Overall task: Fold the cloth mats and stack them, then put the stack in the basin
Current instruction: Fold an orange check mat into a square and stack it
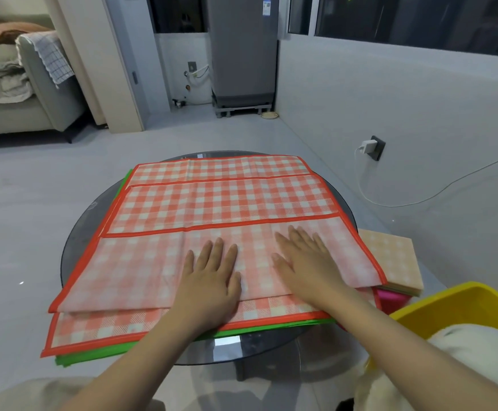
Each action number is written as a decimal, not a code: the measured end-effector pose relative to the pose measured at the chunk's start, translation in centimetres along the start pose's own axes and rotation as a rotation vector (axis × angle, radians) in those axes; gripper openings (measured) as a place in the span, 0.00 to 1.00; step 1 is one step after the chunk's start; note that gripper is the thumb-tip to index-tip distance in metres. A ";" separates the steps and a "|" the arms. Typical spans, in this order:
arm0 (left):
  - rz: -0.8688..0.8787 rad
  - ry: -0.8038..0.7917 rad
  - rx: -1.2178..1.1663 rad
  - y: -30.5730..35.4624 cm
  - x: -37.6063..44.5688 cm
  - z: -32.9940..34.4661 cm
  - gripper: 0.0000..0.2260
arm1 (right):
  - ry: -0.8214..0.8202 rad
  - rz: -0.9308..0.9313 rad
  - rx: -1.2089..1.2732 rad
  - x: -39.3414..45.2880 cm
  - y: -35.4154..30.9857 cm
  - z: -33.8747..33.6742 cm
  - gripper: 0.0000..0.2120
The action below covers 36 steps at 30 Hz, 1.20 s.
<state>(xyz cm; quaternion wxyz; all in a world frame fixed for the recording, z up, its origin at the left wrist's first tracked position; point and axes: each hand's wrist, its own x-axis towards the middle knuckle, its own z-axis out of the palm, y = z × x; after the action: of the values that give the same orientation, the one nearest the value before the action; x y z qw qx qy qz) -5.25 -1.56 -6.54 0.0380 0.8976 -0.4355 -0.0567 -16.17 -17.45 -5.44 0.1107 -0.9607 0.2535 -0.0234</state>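
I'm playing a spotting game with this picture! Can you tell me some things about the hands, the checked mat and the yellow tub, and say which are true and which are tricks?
1. Both hands lie flat on the red checked mat. True: the left hand and the right hand press on it, palms down.
2. The yellow basin sits on the left side. False: it is at the right, near the right arm.
3. A green mat peeks out underneath. True.
4. The checked mat is already in the basin. False: it lies on the round glass table.
5. A small folded stack sits beside the basin. True.
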 end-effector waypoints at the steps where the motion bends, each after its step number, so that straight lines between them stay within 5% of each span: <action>1: -0.001 0.005 -0.001 0.0 0.0 0.0 0.31 | -0.002 -0.025 0.004 0.4 -0.8 0.2 0.27; 11: 0.043 0.050 -0.012 -3.2 -0.1 0.3 0.24 | -0.065 -0.114 -0.065 2.3 -4.1 2.4 0.26; 22: -0.183 0.074 -0.001 -14.6 -3.9 -0.5 0.34 | -0.069 -0.105 -0.109 2.1 -4.1 2.2 0.26; 27: -0.206 0.043 0.004 -14.6 -3.9 -0.7 0.25 | -0.078 -0.107 -0.093 2.0 -4.3 2.0 0.26; 36: -0.161 0.045 -0.059 -11.3 -1.1 -3.3 0.23 | -0.087 -0.156 -0.002 3.9 -4.2 -0.2 0.24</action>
<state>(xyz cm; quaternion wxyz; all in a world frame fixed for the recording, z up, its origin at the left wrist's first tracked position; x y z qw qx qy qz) 3.26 6.36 -4.51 0.0697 0.9293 -0.3590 -0.0523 -10.79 -15.80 -4.34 0.1184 -0.9778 0.1729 0.0100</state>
